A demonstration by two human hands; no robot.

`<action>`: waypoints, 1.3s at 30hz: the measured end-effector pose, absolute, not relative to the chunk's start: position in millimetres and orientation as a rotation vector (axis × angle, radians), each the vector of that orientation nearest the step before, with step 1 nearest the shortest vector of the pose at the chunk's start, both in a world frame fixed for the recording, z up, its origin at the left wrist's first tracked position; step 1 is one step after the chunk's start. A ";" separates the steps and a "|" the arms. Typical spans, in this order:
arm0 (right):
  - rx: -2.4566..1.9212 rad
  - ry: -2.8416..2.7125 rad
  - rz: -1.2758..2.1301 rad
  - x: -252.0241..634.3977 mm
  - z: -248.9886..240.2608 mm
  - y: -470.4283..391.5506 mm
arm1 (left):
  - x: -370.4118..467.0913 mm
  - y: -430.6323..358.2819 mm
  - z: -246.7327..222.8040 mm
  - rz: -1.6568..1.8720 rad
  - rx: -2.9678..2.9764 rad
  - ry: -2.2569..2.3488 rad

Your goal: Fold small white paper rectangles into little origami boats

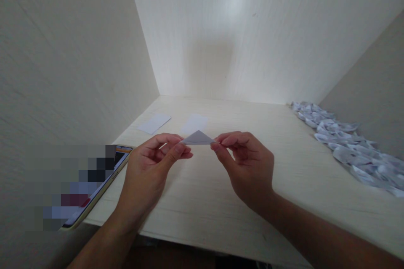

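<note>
Paper triangle (198, 138), small and pale grey, pinched at both ends

It sits at the centre of the frame, its peak pointing up the picture and its long edge running nearly level from left to right. Everything hangs on that long edge, as I judge it: it bridges the gap between my hands, one corner to each, so neither hand is nearer. A faint line just above the bottom edge may be a crease; I cannot be sure.

My left hand (150, 162) is closed to a pinch, thumb and forefinger on the left corner, the other fingers loosely curled. My right hand (252, 157) mirrors it on the right corner, its remaining fingers bent toward the palm.

Beyond them, on the pale wood-grain tabletop (195, 201), lie a slanted white paper rectangle (154, 123) left of centre and a flat white paper sheet (194, 122) just above the triangle's peak. A long heap of white paper pieces (350, 143) lines the right edge of the frame. At lower left, a phone in a yellowish case (105, 191) rests near my left wrist.
</note>
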State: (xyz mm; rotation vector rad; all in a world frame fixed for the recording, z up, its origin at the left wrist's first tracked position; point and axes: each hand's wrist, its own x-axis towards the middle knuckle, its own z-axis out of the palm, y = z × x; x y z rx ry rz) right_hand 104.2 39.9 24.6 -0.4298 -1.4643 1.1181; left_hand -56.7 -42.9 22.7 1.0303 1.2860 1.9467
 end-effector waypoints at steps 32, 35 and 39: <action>-0.312 -1.511 0.620 106.9 30.4 37.4 | -5.8 -45.0 19.8 2.094 0.714 1.059; -0.358 -1.486 0.702 107.2 32.6 35.4 | -7.0 -44.4 20.8 2.098 0.700 1.070; -0.414 -1.430 0.865 106.6 35.4 33.6 | -9.7 -44.8 21.7 2.095 0.725 1.104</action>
